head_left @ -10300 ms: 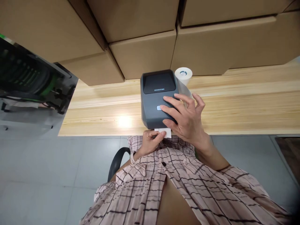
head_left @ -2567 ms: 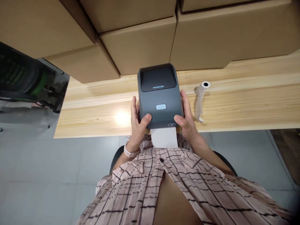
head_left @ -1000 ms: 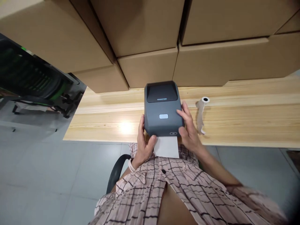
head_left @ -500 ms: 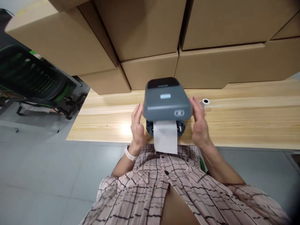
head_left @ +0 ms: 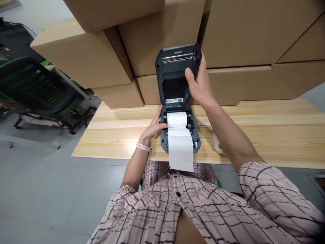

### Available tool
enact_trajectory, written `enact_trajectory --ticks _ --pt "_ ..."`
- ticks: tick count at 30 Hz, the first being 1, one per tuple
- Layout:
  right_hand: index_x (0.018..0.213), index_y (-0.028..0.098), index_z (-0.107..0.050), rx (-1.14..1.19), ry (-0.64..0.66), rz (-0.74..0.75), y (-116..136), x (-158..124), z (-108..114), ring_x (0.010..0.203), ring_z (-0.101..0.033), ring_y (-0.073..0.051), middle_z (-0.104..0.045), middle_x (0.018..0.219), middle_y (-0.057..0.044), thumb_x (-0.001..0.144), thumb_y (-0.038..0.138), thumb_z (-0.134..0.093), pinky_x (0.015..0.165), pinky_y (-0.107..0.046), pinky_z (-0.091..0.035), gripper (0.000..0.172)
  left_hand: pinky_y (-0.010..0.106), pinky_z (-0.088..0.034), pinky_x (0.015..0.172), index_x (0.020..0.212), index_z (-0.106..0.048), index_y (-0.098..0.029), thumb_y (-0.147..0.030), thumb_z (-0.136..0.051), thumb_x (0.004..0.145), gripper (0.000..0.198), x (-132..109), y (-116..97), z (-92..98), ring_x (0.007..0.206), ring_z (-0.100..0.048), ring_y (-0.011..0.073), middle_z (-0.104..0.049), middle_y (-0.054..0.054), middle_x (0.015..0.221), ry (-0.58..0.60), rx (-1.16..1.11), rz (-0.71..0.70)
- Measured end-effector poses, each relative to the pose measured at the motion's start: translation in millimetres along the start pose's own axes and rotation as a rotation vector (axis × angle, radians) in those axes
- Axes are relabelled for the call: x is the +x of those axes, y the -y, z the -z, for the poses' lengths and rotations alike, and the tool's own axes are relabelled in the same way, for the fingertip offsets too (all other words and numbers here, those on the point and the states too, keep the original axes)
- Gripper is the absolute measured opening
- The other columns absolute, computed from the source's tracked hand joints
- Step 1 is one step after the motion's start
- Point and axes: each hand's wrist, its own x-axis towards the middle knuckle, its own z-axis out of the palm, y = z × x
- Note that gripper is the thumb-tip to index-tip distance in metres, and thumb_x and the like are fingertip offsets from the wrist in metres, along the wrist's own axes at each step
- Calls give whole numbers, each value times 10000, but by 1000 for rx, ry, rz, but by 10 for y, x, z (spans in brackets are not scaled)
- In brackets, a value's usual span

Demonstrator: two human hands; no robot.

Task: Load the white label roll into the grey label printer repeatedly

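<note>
A dark grey label printer point(head_left: 164, 144) stands on the wooden table with its lid point(head_left: 175, 71) swung up against the boxes. Inside the base lies a white paper roll point(head_left: 177, 119), and its paper strip point(head_left: 180, 149) runs forward over the table's front edge. My right hand point(head_left: 200, 83) grips the right edge of the raised lid, thumb on the inner side. At the left side of the base, my left hand point(head_left: 154, 128) holds the printer body, its thumb reaching in beside the roll.
Large cardboard boxes point(head_left: 236, 83) are stacked along the back of the wooden table point(head_left: 114, 135). A small white roll point(head_left: 217, 144) is partly hidden by my right forearm. A black mesh chair point(head_left: 30, 91) stands at the left.
The printer lid has swung up and back, uncovering the paper roll. My right hand has risen with the lid, while my left hand has moved onto the base.
</note>
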Motion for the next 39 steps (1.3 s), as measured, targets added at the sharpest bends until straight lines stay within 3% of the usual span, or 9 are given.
enact_trajectory --ticks 5,8,11,15,20,26,33,36,39 --pt "1715 368 -84 -76 -31 70 106 -50 55 1677 -223 -299 -244 1799 -19 980 644 -555 1364 -609 -241 916 534 -396 1285 1715 -207 -168 -195 -734 593 1240 -27 -51 -106 1607 -368 399 -420 175 1710 -79 14 35" --pt "1701 391 -233 -171 -94 191 324 -383 132 1653 -278 -343 -337 1761 -12 1005 582 -545 1351 -627 -259 786 517 -420 1255 1666 -336 -151 -190 -668 603 1114 -40 -112 -129 1521 -485 387 -488 167 1668 -80 99 13" --pt "1629 340 -434 -169 251 278 418 -683 148 1426 -585 -374 -626 1545 -65 1012 498 -556 1216 -635 -433 649 534 -484 1144 1582 -494 -185 -220 -636 671 923 -97 -212 -118 1317 -633 387 -657 139 1494 -88 313 -4" --pt "1638 244 -435 -272 821 193 389 -771 101 1313 -654 -411 -645 1523 -150 920 498 -690 1085 -593 -519 803 486 -529 905 1565 -522 -202 -296 -631 741 837 -157 -342 -91 921 -697 344 -775 106 1084 -123 608 143" --pt "1611 188 -462 -502 1076 102 471 -637 -17 1328 -630 -471 -636 1509 -222 877 459 -742 1122 -618 -450 831 369 -472 753 1568 -500 -198 -287 -577 769 808 -148 -418 -77 789 -647 277 -745 59 906 -48 678 197" --pt "1659 147 -340 -359 1080 66 488 -522 14 1271 -668 -446 -664 1456 -235 756 403 -815 1051 -570 -525 1052 374 -475 788 1605 -458 -207 -287 -564 758 857 -143 -436 -66 867 -660 290 -765 86 1061 -28 663 187" --pt "1665 305 -329 395 761 -29 424 -471 1018 1239 -704 -341 -700 1384 -83 693 438 -915 998 -465 -607 1143 387 -502 820 1607 -467 -245 -277 -568 772 842 -158 -413 -77 876 -697 298 -786 67 1058 -31 618 180" --pt "1632 335 -410 272 520 -155 325 -496 1298 1231 -702 -381 -707 1377 -85 636 392 -951 981 -529 -609 1135 394 -503 840 1614 -462 -248 -270 -568 759 862 -151 -419 -89 911 -708 311 -792 66 1071 -41 626 193" --pt "1514 285 -593 57 441 -186 105 -464 1304 1313 -645 -426 -656 1475 -100 620 375 -909 1106 -615 -537 952 390 -509 870 1622 -455 -240 -264 -577 747 883 -141 -411 -88 972 -717 312 -786 75 1193 -42 601 185"
